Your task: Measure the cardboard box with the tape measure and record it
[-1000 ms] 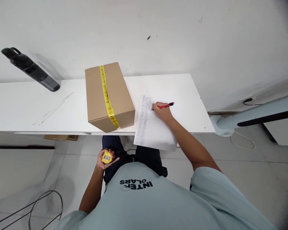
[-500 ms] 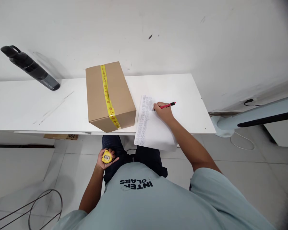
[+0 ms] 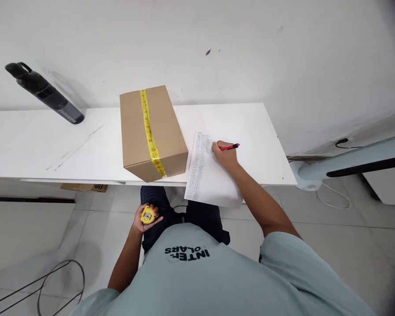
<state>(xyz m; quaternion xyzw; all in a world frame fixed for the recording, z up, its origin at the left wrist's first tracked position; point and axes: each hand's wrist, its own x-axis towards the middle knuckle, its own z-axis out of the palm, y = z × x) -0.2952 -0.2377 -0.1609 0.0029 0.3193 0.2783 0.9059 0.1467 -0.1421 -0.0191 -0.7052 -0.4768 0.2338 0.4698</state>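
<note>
My right hand (image 3: 224,154) grips a red and black pen (image 3: 229,147) and rests on a sheet of paper (image 3: 213,182). Small rows of handwriting run down the paper's left side; the pen tip is hidden by my fingers. The sheet's near edge hangs over the front of the white table (image 3: 250,127). Down by my left thigh, below the table edge, my left hand (image 3: 141,224) holds a yellow stopwatch (image 3: 148,215), face up in the palm with fingers curled around it and the thumb stretched out.
A taped cardboard box (image 3: 164,123) stands on the table just left of the paper. Farther left, a dark bottle (image 3: 52,96) stands near the wall. Right of the table is a pale blue post (image 3: 349,160) on a base. A wire-frame object (image 3: 61,287) is at lower left.
The pen's back end has tilted slightly down and left as my right hand shifts a little on the paper. The left hand with the stopwatch looks still; the view has moved slightly.
</note>
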